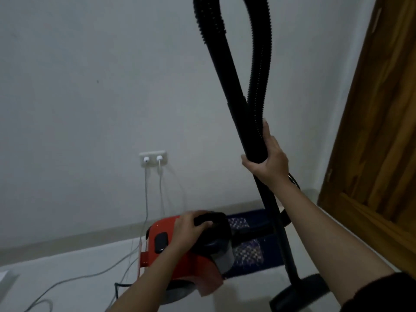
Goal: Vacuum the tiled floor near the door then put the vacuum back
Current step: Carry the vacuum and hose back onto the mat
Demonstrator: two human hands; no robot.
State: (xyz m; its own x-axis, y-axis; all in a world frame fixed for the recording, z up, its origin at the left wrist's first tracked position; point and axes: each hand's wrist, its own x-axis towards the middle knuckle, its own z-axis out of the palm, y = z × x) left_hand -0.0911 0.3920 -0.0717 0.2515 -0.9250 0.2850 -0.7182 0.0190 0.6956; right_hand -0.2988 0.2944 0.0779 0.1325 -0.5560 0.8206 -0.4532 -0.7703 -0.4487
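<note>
Nearby, a wooden door stands at three o'clock, a wall socket at nine. Left hand wraps the red vacuum handle; right hand clasps the black wand, seemingly with the hose. Blue mat lies behind.

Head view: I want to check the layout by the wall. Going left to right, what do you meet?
Wall socket → red vacuum body with left hand on it → black wand gripped by right hand → wooden door.

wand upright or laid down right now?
Upright, slightly tilted. The wand rises from the floor head near the door, held mid-length in the right hand grip.
</note>
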